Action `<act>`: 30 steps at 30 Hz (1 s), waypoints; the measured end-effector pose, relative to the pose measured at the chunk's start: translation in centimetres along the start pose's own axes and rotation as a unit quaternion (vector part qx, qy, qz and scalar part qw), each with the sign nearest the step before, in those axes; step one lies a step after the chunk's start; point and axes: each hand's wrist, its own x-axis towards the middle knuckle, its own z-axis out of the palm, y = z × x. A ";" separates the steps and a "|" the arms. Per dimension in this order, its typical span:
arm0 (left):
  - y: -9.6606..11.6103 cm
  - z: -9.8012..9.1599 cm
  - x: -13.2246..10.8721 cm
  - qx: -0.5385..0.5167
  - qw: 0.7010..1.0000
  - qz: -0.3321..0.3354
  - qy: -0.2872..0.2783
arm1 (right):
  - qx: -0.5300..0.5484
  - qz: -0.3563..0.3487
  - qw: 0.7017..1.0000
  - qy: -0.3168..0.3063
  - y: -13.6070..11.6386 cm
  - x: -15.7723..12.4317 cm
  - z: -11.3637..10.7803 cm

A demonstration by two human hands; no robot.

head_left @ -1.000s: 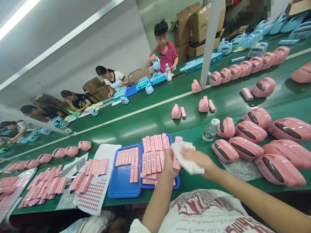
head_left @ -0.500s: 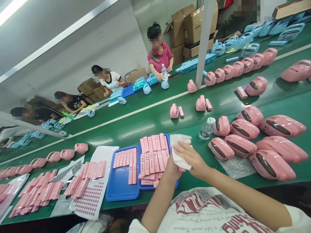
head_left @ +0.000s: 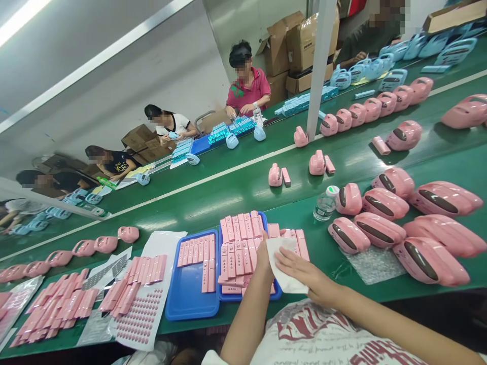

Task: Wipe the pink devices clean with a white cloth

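Observation:
My left hand [head_left: 264,255] is closed on a pink panel [head_left: 299,239] just past the right edge of the right blue tray [head_left: 278,293]. Most of that panel is covered by a white cloth [head_left: 282,271]. My right hand [head_left: 304,271] lies on the cloth with its fingers pressed down over it, holding it against the panel. Rows of pink button panels [head_left: 239,243] fill the right tray. The left blue tray [head_left: 189,299] holds a shorter row of panels at its far end.
Several pink housings [head_left: 380,230] crowd the bench at my right, beside a water bottle [head_left: 324,206] and bubble wrap [head_left: 375,264]. Loose pink panels [head_left: 57,304] and a sticker sheet [head_left: 142,306] lie left. Co-workers [head_left: 247,86] sit across the green belt [head_left: 213,187]; a white post [head_left: 318,66] stands behind.
My right hand with the cloth has slid down and towards me along the panel, uncovering its far end. My left hand has stayed in place. The co-worker across the belt has put down a blue housing.

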 end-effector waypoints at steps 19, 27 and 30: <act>-4.6 -1.9 -1.3 0.505 0.846 0.109 -0.135 | 0.288 0.655 0.666 0.211 5.5 -6.7 1.5; -1.6 -9.4 -1.4 0.740 0.581 0.099 0.324 | -0.035 0.656 0.748 0.097 11.0 -10.1 -1.4; -2.5 -10.9 -0.4 0.758 0.542 0.101 0.350 | -0.073 0.628 0.772 0.069 11.8 -10.4 -1.1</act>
